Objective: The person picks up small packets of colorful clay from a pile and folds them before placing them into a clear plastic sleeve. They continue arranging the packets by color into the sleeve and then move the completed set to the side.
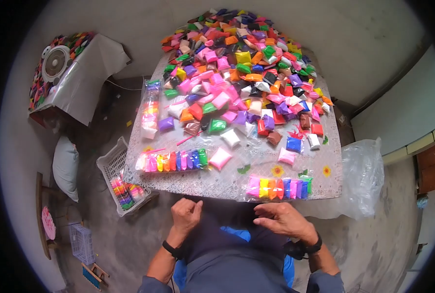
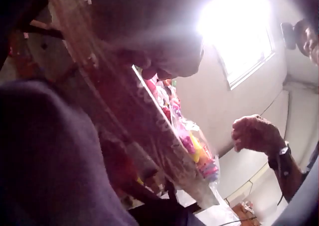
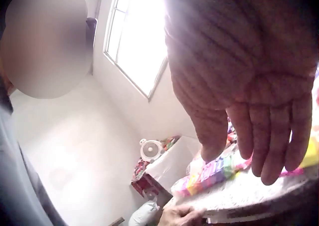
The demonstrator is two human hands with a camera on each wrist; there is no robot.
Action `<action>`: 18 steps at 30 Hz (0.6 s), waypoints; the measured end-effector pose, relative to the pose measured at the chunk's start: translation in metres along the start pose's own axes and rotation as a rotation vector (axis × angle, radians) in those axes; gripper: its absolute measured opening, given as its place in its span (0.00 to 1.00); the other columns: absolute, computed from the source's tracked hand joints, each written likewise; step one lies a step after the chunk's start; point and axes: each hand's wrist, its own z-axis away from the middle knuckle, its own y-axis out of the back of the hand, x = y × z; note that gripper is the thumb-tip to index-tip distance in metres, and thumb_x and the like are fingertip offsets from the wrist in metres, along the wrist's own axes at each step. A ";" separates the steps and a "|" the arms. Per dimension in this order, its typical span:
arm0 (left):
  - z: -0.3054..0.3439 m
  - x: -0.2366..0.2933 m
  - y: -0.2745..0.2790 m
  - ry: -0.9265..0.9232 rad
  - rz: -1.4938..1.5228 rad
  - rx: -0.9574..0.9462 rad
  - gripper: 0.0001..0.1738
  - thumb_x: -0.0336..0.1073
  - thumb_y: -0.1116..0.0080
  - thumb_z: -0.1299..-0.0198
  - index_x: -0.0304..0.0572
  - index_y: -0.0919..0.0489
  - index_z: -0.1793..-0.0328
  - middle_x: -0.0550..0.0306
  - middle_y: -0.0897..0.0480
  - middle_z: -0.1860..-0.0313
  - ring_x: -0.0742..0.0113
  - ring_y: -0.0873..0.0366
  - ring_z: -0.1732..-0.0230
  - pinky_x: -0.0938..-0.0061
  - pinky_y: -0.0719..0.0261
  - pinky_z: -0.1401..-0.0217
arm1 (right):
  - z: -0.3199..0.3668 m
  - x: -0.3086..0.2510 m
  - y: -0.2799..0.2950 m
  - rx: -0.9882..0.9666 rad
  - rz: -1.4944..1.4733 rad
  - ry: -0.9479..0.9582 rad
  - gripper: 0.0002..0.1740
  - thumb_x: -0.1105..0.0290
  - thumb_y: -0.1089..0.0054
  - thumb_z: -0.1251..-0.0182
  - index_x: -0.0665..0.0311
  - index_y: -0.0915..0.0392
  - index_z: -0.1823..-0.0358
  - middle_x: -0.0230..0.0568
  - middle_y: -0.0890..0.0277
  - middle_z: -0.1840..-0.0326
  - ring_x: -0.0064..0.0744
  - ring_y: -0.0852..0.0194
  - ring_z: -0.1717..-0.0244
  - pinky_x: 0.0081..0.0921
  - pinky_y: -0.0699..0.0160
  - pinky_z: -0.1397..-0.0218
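Observation:
My left hand (image 1: 186, 215) is off the table's front edge, fingers loosely curled and holding nothing. Across from it my right hand (image 1: 283, 219) hovers over the lap, empty, just below a clear pack of coloured packets (image 1: 279, 188). A second row pack (image 1: 173, 161) lies at the front left of the lace-covered table (image 1: 207, 188). Seen from the right wrist, the right palm (image 3: 239, 71) has its fingers extended, and the left hand (image 3: 179, 216) shows at the bottom. From the left wrist, the right hand (image 2: 256, 133) is raised with bent fingers.
A large heap of small coloured packets (image 1: 222, 97) covers the table's rear. An upright row pack (image 1: 150, 110) lies along the left edge. On the floor stands a white basket (image 1: 105, 163) with packs. Clear plastic (image 1: 364, 176) hangs at the right. A fan (image 1: 56, 63) sits at far left.

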 end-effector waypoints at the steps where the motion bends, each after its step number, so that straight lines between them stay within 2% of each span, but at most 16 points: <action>1: 0.008 -0.005 -0.005 -0.026 -0.030 -0.022 0.24 0.33 0.29 0.43 0.43 0.32 0.84 0.52 0.32 0.86 0.50 0.33 0.83 0.58 0.36 0.78 | 0.002 0.007 0.012 0.010 0.003 -0.013 0.22 0.67 0.29 0.30 0.73 0.21 0.40 0.45 0.13 0.50 0.28 0.14 0.49 0.25 0.16 0.46; 4: 0.029 -0.006 -0.010 0.015 -0.078 -0.156 0.25 0.37 0.28 0.44 0.44 0.31 0.86 0.50 0.30 0.87 0.50 0.28 0.82 0.57 0.32 0.79 | 0.003 0.011 0.055 -0.004 -0.026 -0.157 0.21 0.68 0.30 0.30 0.73 0.20 0.41 0.43 0.13 0.52 0.26 0.15 0.52 0.25 0.16 0.47; 6: 0.047 -0.016 -0.019 0.054 -0.093 -0.225 0.23 0.39 0.29 0.43 0.44 0.28 0.86 0.50 0.27 0.86 0.49 0.26 0.81 0.57 0.30 0.77 | -0.003 0.024 0.083 0.005 -0.030 -0.129 0.21 0.67 0.31 0.29 0.74 0.19 0.41 0.43 0.12 0.53 0.25 0.16 0.53 0.25 0.16 0.48; 7: 0.053 -0.020 -0.023 0.040 -0.094 -0.226 0.22 0.39 0.29 0.43 0.44 0.27 0.85 0.50 0.26 0.85 0.49 0.26 0.81 0.56 0.29 0.76 | -0.008 0.017 0.100 -0.003 0.067 -0.221 0.21 0.66 0.31 0.29 0.74 0.19 0.42 0.44 0.12 0.54 0.25 0.16 0.53 0.25 0.17 0.48; 10: 0.056 -0.029 -0.030 0.070 -0.083 -0.230 0.21 0.40 0.29 0.43 0.44 0.26 0.84 0.50 0.25 0.84 0.48 0.25 0.80 0.55 0.28 0.75 | -0.025 0.043 0.138 0.069 0.244 -0.164 0.22 0.63 0.30 0.30 0.75 0.18 0.44 0.46 0.11 0.54 0.29 0.15 0.55 0.29 0.17 0.48; 12: 0.056 -0.032 -0.033 0.118 -0.072 -0.238 0.21 0.40 0.29 0.44 0.44 0.26 0.84 0.51 0.24 0.84 0.48 0.24 0.79 0.55 0.27 0.75 | -0.042 0.061 0.161 0.123 0.263 -0.127 0.21 0.59 0.31 0.33 0.74 0.15 0.54 0.49 0.12 0.64 0.35 0.15 0.63 0.34 0.18 0.55; 15: 0.052 -0.033 -0.039 0.131 -0.187 -0.237 0.20 0.42 0.29 0.45 0.45 0.25 0.84 0.49 0.23 0.83 0.47 0.21 0.77 0.55 0.26 0.74 | -0.068 0.076 0.193 0.169 0.372 -0.146 0.21 0.56 0.32 0.35 0.71 0.15 0.58 0.50 0.16 0.70 0.39 0.18 0.68 0.36 0.20 0.59; 18: 0.045 -0.029 -0.040 0.136 -0.171 -0.247 0.21 0.41 0.29 0.45 0.44 0.26 0.84 0.48 0.25 0.85 0.46 0.23 0.79 0.55 0.29 0.75 | -0.094 0.086 0.222 0.169 0.450 -0.137 0.22 0.55 0.33 0.35 0.72 0.17 0.65 0.53 0.21 0.75 0.43 0.22 0.73 0.42 0.25 0.64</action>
